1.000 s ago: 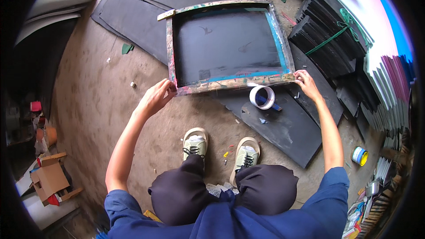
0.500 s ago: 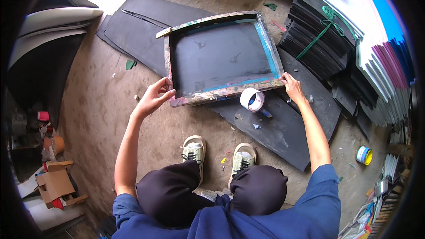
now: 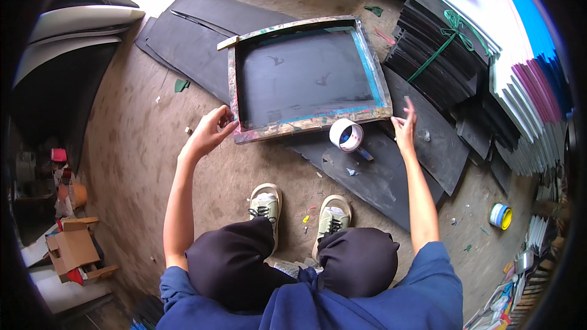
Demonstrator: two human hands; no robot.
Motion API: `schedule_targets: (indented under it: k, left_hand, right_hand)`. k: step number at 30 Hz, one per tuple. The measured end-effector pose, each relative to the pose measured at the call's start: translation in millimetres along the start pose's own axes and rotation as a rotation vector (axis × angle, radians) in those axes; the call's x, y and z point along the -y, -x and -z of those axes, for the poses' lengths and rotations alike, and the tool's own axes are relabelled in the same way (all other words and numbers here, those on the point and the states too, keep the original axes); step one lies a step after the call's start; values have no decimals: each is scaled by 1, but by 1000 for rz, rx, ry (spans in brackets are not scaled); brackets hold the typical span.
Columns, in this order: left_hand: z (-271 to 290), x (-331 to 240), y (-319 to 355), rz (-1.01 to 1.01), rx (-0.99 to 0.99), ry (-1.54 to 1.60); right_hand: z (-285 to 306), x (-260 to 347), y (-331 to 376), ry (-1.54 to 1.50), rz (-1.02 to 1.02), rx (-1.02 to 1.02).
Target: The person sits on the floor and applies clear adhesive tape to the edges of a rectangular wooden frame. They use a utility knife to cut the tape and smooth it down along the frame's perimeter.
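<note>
Wooden screen-printing frame with dark mesh and blue taped edges (image 3: 306, 76) lies flat on black foam sheets (image 3: 379, 171) on the floor. My left hand (image 3: 211, 131) loosely curled at its near-left corner; right hand (image 3: 405, 127) spread, just off the near-right corner. White tape roll (image 3: 347, 135) beside the frame, no fresh tape visible yet.

Black sheets (image 3: 202, 36) on dirt floor (image 3: 134, 165)

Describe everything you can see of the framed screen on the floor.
The screen is a rectangular frame, apparently wood, smeared with paint, with blue tape along its inner edges and dark mesh bearing faint marks. It lies flat on black sheets on the floor. The left hand is at its near left corner; the right hand is open by its near right corner. A tape roll sits against its near edge.
</note>
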State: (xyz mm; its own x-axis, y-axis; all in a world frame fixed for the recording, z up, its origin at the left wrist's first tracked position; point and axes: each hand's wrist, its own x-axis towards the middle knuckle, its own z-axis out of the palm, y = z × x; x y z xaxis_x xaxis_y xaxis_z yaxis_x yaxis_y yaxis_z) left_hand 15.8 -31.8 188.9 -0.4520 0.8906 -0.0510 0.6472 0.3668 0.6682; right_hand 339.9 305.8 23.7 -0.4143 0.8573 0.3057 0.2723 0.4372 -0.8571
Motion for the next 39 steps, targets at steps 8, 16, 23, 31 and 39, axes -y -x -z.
schedule_targets:
  k: [8,16,23,31,39]
  left_hand:
    - [14,-16,-7,141,160,10]
    - [34,-8,-36,101,403,14]
    - [57,-10,-39,190,473,9]
    - [51,15,-37,205,442,20]
    - [48,23,-21,260,348,34]
  right_hand:
    - [-50,19,73,265,-285,235]
    - [-25,70,65,653,-77,440]
    - [18,43,92,475,-125,389]
    - [-23,13,101,260,-325,583]
    - [0,55,64,595,-87,423]
